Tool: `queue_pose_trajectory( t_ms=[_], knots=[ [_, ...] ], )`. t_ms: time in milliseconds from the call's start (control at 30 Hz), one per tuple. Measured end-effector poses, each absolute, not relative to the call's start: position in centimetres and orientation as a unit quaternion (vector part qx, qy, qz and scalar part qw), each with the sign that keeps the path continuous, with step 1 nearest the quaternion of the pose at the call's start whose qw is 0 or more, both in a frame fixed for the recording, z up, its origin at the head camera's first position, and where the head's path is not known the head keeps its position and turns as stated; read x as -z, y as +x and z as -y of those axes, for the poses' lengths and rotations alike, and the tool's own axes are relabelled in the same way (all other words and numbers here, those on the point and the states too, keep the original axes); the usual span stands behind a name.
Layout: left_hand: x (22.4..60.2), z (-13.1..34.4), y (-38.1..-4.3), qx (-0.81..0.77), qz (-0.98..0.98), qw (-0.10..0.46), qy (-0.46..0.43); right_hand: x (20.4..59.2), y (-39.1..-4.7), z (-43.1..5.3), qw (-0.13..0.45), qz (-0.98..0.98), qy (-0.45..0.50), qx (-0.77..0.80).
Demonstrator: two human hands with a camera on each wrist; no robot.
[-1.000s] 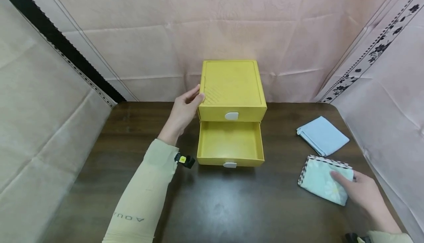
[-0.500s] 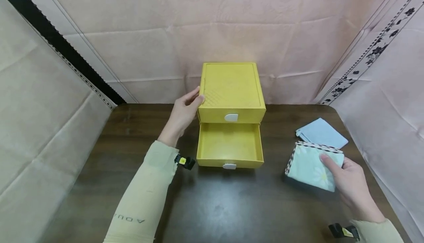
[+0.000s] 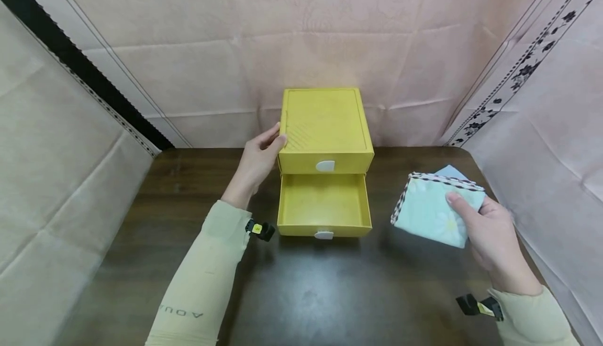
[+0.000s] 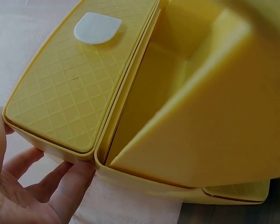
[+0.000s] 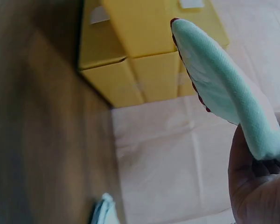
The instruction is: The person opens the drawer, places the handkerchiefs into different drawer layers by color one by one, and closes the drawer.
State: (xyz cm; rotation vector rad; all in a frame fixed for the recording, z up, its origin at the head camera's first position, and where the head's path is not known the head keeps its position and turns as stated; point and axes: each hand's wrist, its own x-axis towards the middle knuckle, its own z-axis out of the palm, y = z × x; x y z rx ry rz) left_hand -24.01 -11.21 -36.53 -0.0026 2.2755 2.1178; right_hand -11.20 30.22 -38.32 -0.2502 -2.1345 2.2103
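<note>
A yellow drawer unit (image 3: 325, 121) stands against the back cloth, its middle drawer (image 3: 325, 202) pulled out with nothing in it. My left hand (image 3: 256, 163) rests on the unit's upper left side. In the left wrist view, its fingers (image 4: 67, 191) touch the side wall beside the shut top drawer (image 4: 70, 79). My right hand (image 3: 494, 236) pinches a folded mint-green cloth (image 3: 435, 210) with a dark checkered edge and a pale flower, thumb on top. The cloth is held above the table, right of the unit. Behind it, a folded light blue cloth (image 3: 451, 172) is mostly hidden.
The dark wooden table (image 3: 306, 293) is enclosed by pale hanging cloths (image 3: 226, 74) at the back and sides. White tabs serve as drawer handles (image 3: 323, 235). The open drawer's front juts out over the table.
My right hand has lifted the mint-green cloth off the table and carried it up and leftward, so that it covers most of the light blue cloth. My left hand stays on the unit.
</note>
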Motion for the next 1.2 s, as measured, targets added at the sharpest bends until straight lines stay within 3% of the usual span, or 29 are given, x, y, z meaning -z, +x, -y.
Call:
queue_pose_trajectory(
  t_ms=[533,1200],
  knots=[
    [36.7,11.1,-24.0,-0.678,-0.735,0.017,0.0,35.6,-13.4,-24.0,0.024,0.664,-0.002,-0.747],
    [36.6,11.3,-23.8,-0.654,-0.756,0.015,-0.008,35.6,-14.9,-14.1,-0.085,0.708,0.05,-0.699]
  ],
)
